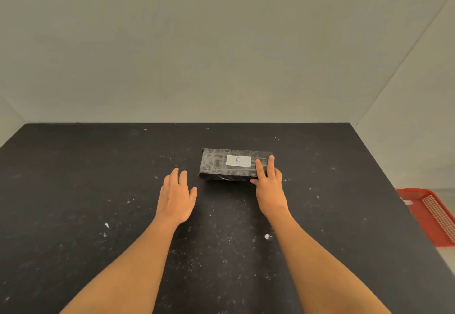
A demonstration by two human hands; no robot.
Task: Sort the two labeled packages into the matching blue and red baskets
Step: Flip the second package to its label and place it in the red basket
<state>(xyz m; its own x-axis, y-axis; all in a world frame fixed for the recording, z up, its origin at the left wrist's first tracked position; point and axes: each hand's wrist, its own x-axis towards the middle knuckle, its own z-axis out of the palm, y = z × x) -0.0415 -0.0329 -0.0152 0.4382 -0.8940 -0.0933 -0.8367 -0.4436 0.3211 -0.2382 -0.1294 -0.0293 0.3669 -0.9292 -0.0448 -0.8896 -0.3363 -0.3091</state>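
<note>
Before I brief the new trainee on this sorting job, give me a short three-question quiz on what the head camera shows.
1. True or false: the left hand is touching the black package.
2. Which letter is written on the package's white label?
3. Multiple choice: where does the red basket show? A) at the table's far edge B) off the table's right edge C) under the package

Key:
1. False; it is spread open over the table, short of the package.
2. B.
3. B. The right hand has fingers on the package's right end; no blue basket is in view.
</note>
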